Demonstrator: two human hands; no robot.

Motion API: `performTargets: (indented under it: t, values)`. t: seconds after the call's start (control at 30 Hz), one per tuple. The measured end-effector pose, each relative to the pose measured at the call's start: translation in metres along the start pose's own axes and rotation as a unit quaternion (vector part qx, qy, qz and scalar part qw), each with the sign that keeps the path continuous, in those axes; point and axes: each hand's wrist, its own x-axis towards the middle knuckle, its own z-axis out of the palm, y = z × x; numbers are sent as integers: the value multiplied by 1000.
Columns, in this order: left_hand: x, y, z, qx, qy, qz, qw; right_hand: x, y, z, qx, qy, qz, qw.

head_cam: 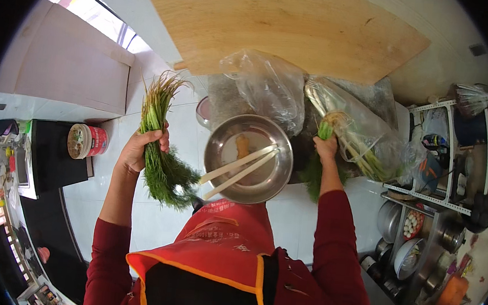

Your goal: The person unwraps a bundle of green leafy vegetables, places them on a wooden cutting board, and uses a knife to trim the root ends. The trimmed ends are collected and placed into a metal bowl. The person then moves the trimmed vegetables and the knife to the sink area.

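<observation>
My left hand point(145, 146) grips a bunch of feathery green herbs point(160, 167), like dill or fennel fronds, by its stems, with the root ends up. On the right, my right hand point(326, 147) is closed round the stems of another such bunch point(313, 176), its fronds hanging below beside my wrist. Between them stands a round metal basin point(213, 150) holding a small yellowish-brown piece point(242, 147). Two long pale sticks point(236, 166) rest across its near rim. A clear plastic bag point(267, 89) lies behind the basin, and long green onions point(357, 149) lie in clear plastic beyond my right hand.
A large wooden board point(289, 30) stands at the back. A lidded container point(204, 110) is left of the basin. A bucket point(88, 141) sits on a black surface at left. Metal shelves point(444, 196) with pots, bowls and eggs point(412, 224) line the right.
</observation>
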Motion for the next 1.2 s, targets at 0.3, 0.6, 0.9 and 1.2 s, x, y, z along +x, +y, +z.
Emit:
performTargets:
  t: [0.3,0.6,0.9,1.2]
  values:
    - [63,-74,169,-131,-69,-119,982,25,2,-23,-75,-58,94,991]
    - [90,-165,254,-171,-153,-166,959,-159,-126,-116,90,-148,-187,967]
    - [85,-189,270,-185,-171,-216,943,-155,-99,-116,284,-132,-11,950]
    - [96,-213,276,-244,-174,-218,929,-124,-78,-144,427,-175,38,886]
